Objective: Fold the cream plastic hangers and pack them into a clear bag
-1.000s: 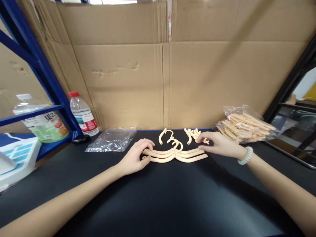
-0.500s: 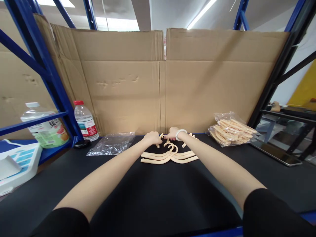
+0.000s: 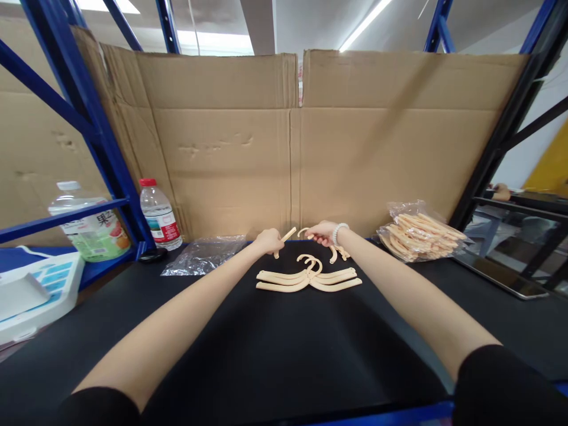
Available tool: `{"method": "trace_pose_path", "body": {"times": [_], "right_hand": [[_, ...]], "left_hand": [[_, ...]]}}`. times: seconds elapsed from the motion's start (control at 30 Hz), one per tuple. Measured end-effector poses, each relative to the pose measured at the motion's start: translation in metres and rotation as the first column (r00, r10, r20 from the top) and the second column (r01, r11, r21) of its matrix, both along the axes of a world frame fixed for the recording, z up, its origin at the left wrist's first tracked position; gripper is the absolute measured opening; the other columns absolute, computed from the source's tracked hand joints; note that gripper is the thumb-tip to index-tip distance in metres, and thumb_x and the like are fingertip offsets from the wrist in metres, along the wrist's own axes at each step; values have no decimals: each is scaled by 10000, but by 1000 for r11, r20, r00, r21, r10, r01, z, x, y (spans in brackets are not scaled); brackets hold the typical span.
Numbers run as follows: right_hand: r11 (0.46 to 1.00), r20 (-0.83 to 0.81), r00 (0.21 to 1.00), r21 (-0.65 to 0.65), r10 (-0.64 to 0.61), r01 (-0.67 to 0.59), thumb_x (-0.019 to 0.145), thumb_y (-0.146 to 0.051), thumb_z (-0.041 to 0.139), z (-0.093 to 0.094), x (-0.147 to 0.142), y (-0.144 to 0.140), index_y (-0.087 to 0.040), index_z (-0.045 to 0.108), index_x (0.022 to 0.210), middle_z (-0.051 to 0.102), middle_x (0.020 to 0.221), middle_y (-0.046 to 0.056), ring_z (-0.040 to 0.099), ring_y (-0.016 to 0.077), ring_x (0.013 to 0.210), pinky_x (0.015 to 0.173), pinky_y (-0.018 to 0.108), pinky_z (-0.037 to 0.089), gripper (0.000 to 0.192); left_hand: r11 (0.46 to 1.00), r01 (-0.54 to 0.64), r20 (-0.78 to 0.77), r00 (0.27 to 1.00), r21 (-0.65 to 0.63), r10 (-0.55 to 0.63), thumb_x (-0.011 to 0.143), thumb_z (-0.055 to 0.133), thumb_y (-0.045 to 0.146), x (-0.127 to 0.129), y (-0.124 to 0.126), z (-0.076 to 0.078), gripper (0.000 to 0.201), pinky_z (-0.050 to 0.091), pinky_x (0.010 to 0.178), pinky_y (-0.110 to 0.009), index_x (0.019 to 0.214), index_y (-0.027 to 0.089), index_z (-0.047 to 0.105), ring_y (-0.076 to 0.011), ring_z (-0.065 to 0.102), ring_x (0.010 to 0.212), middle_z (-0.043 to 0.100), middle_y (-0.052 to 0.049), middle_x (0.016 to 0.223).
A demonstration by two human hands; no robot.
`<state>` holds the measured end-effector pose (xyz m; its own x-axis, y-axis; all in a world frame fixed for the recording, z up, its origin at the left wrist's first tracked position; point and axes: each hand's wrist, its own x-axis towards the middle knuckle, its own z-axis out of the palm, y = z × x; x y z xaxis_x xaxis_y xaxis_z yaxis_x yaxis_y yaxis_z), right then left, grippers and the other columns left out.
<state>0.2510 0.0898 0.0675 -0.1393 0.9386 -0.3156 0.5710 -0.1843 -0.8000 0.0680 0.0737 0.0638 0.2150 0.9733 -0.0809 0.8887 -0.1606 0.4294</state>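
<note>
Hangers done: a small stack of finished hangers (image 3: 308,279) lies flat at mid-frame on the black table (image 3: 284,349), hooks pointing toward the cardboard wall (image 3: 293,142).
Left hand (image 3: 267,241): fingers closed around a straight hanger piece (image 3: 284,240), lifted just above the table behind the stack.
Right hand (image 3: 323,232): fingers closed on a curved hook piece (image 3: 305,232), its tip near the left hand's piece; whether the two touch is too small to tell.
Left to do: loose hook pieces (image 3: 339,252) lie just right of the hands, and a full bag of parts (image 3: 419,234) sits at right, so my guess is that much remains.
Emptied: one flat plastic bag (image 3: 202,256) lies left of the hands.
Open room: broad bare table in the lower frame.
Edges: cardboard wall close behind the hands; blue rack post (image 3: 104,142) and water bottle (image 3: 160,216) at left; table's front edge at the bottom.
</note>
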Motion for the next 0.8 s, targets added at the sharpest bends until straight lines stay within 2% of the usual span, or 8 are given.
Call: {"method": "trace_pose_path", "body": {"times": [0.13,0.23,0.27,0.33,0.43,0.5,0.57,0.8], "right_hand": [[994,-270,960,103,70,-43,900,-326,626,-3,21,-30,-111,603,894,612,828,29,574,92,643,583,221,503,216],[982,-447,880,166,160,-94,803,-374,729,-17,25,-69,-137,566,768,564,698,-21,520,51,556,530,172,460,289],[978,-491,852,181,184,-107,773,-397,749,-23,23,-83,-147,565,778,561,690,-28,530,56,567,548,177,471,310],[973,-551,807,201,211,-117,717,-439,780,-35,18,-108,-164,558,783,562,666,-37,546,70,583,556,189,485,360],[960,-670,701,269,246,-79,706,-417,791,-48,10,-135,-176,562,789,578,723,-20,594,109,667,564,214,511,342],[956,-707,659,286,257,-66,756,-397,755,-53,8,-143,-180,564,794,601,839,7,620,125,732,588,228,532,291],[953,-696,667,296,266,-71,785,-377,731,-56,9,-146,-182,566,800,609,885,15,629,123,714,576,234,540,257],[965,-635,740,250,222,-74,706,-335,796,-65,9,-143,-156,621,769,618,680,-13,621,120,616,590,264,566,258]], "left_hand": [[994,81,255,962,71,-96,920,527,204,-11,-41,-1,108,559,669,-285,890,116,584,-134,644,686,642,-27,785],[982,102,431,888,157,-161,941,455,265,-14,-80,-17,127,574,703,-288,903,158,512,-132,661,704,638,-21,811],[975,119,498,844,186,-198,932,467,304,-15,-92,-24,139,581,716,-297,895,172,492,-138,668,719,634,-15,810],[959,173,720,634,226,-284,882,541,350,-16,-112,-38,177,597,698,-331,887,181,491,-167,677,730,631,-20,814],[966,163,825,505,200,-256,843,604,363,-16,-127,-55,209,599,714,-334,901,186,509,-176,683,769,638,-27,862],[975,151,853,475,162,-215,824,636,354,-16,-129,-61,215,594,729,-332,861,187,506,-173,682,766,634,-19,834],[982,149,872,459,115,-171,801,668,339,-16,-126,-65,230,586,738,-335,820,187,497,-169,680,747,636,-17,817],[986,153,885,450,59,-122,760,718,292,-18,-121,-66,239,550,749,-327,758,177,508,-162,648,768,622,-17,825]]}}
